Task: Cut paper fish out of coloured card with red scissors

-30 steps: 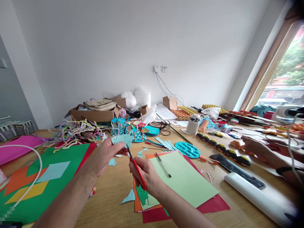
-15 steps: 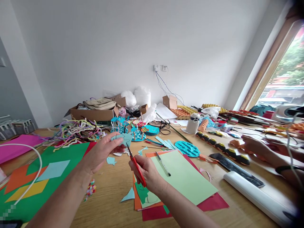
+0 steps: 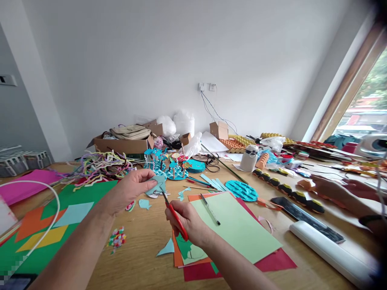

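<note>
My left hand (image 3: pixel 130 191) pinches a small light-blue paper (image 3: pixel 157 184) with dark drawn lines, held above the table. Red-handled scissors (image 3: pixel 177 221) are in my right hand (image 3: pixel 190 223), their blades pointing up and left, with the tips at the paper's lower right edge. Below the paper, a cut-out blue fish (image 3: pixel 145 204) lies on the wood. Under and beside my right hand is a stack of coloured sheets, with a pale green sheet (image 3: pixel 238 229) on top and a pen (image 3: pixel 211 209) lying across it.
Green sheets (image 3: pixel 75 193) with coloured pieces lie left, pipe cleaners (image 3: pixel 105 164) behind them. Small fish models (image 3: pixel 177 167) stand mid-table. A phone (image 3: pixel 308 219) and white case (image 3: pixel 329 249) lie right, near another person's hands (image 3: pixel 332 191). A blue scrap (image 3: pixel 166 247) lies in front.
The view has shifted slightly. My left hand has turned the blue paper to a different angle at the scissors, and the scissors remain in my right hand.
</note>
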### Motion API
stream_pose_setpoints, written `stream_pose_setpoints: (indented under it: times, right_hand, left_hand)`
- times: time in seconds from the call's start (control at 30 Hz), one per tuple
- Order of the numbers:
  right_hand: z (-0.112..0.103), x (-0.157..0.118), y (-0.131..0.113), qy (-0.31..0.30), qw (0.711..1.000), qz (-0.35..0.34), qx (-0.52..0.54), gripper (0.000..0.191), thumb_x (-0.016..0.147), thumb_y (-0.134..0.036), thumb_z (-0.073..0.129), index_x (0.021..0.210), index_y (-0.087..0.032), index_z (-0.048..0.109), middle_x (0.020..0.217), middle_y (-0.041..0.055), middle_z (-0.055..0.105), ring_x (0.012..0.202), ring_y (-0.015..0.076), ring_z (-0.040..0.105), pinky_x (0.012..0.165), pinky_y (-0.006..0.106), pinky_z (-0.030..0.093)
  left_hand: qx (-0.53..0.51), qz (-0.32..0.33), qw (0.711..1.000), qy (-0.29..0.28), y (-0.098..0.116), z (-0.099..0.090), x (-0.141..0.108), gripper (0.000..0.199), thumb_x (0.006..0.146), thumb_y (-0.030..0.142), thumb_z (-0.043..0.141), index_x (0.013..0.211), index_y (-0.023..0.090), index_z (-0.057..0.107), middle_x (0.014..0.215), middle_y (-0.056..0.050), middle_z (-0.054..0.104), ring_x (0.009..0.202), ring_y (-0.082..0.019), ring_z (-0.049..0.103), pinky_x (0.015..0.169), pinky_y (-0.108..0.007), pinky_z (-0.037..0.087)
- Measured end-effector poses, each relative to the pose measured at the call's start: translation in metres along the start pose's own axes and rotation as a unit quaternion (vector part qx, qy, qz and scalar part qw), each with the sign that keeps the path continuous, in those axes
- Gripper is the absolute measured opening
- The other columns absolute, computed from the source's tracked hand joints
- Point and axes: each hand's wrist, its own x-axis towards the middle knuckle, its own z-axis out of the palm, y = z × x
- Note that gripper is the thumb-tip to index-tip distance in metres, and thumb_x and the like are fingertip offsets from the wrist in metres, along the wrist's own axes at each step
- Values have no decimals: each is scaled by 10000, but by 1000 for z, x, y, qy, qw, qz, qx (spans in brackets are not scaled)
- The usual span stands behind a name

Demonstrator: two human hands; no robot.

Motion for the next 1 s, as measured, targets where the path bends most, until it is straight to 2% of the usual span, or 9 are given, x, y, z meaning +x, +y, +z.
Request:
stream_pose_setpoints:
  times: [0.23, 0.43, 0.67, 1.0]
  right_hand:
    - [1, 2, 7, -6, 997, -29, 77, 298, 823, -416, 468, 651, -172, 460, 415, -55, 463, 342, 70, 419, 365, 172, 309]
    - [4, 3, 9, -2, 989, -50, 136, 446, 770, -584, 497, 603, -173, 447, 407, -50, 451, 350, 72, 415, 379, 186, 299]
    - [5, 2, 13, 1, 982, -74, 172, 444, 792, -577, 492, 630, -164, 478, 412, -52, 449, 348, 70, 412, 399, 196, 298]
    - [6, 3, 16, -11, 980, -77, 181, 434, 806, -569, 480, 663, -159, 493, 421, -51, 448, 344, 73, 412, 380, 195, 299]
  left_hand:
    - [-117, -10, 993, -19, 1, 14, -4, 140, 726, 300, 640, 780, 183, 586, 713, 21, 608, 634, -114, 519, 608, -225, 401]
    - [-121, -23, 992, -22, -1, 23, -4, 141, 716, 299, 646, 778, 184, 592, 739, 20, 613, 662, -117, 526, 612, -218, 405]
    - [-121, -18, 992, -44, -4, 27, -3, 103, 750, 292, 611, 743, 194, 578, 723, 26, 590, 701, -122, 517, 668, -218, 412]
    - [-138, -33, 989, -35, 1, 32, -7, 114, 746, 295, 600, 712, 195, 557, 657, 33, 571, 634, -107, 500, 603, -191, 405]
